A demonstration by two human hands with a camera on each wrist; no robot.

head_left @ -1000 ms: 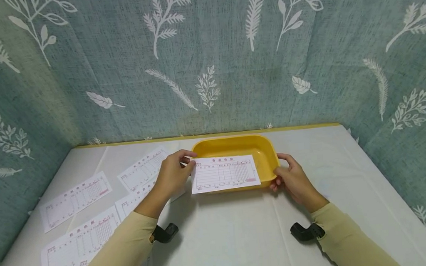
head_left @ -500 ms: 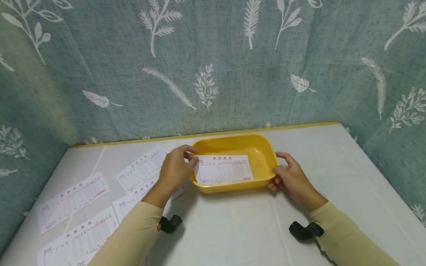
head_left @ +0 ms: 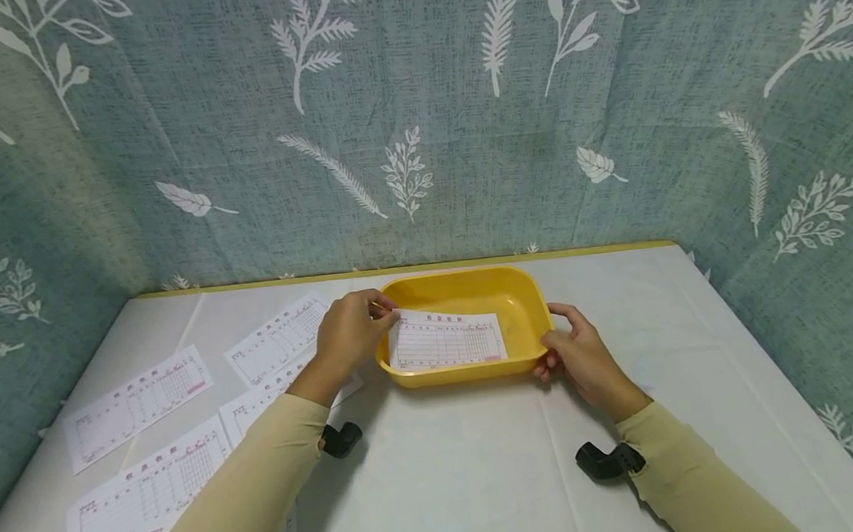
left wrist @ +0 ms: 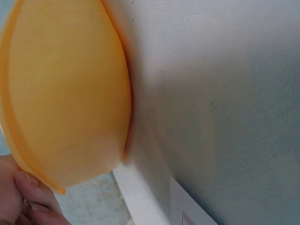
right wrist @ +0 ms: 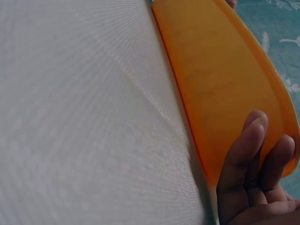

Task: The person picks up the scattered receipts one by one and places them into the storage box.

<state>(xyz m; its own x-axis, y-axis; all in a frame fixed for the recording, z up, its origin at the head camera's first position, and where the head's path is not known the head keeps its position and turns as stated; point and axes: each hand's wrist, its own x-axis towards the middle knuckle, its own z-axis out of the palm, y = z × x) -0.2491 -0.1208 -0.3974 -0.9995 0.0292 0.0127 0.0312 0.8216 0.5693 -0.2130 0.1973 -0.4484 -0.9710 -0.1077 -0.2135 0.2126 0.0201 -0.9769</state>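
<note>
A yellow plastic tray (head_left: pixel 435 377) with raised walls stands on the table. Inside it lies a white printed receipt slip (head_left: pixel 447 339), its upper left corner raised toward the tray's left rim. My left hand (head_left: pixel 349 330) pinches that corner between thumb and fingers; in the left wrist view the left hand (left wrist: pixel 30 197) is right at the rim of the tray (left wrist: pixel 70 93). At the tray's right end, my right hand (head_left: pixel 588 362) grips the rim with the thumb on top. The right wrist view shows the right fingers (right wrist: pixel 243 150) against the tray's outer wall (right wrist: pixel 220 84).
Several more printed slips lie on the left of the white-covered table (head_left: pixel 473 471), among them one slip (head_left: pixel 137 406) at the far left and another (head_left: pixel 151 492) nearer. My left forearm (head_left: pixel 242 498) covers part of them. A leaf-patterned cloth (head_left: pixel 239 180) hangs behind and at both sides.
The receipt slip has gone from over the tray's front rim down into the tray, carried by my left hand. My right hand has kept its grip on the rim.
</note>
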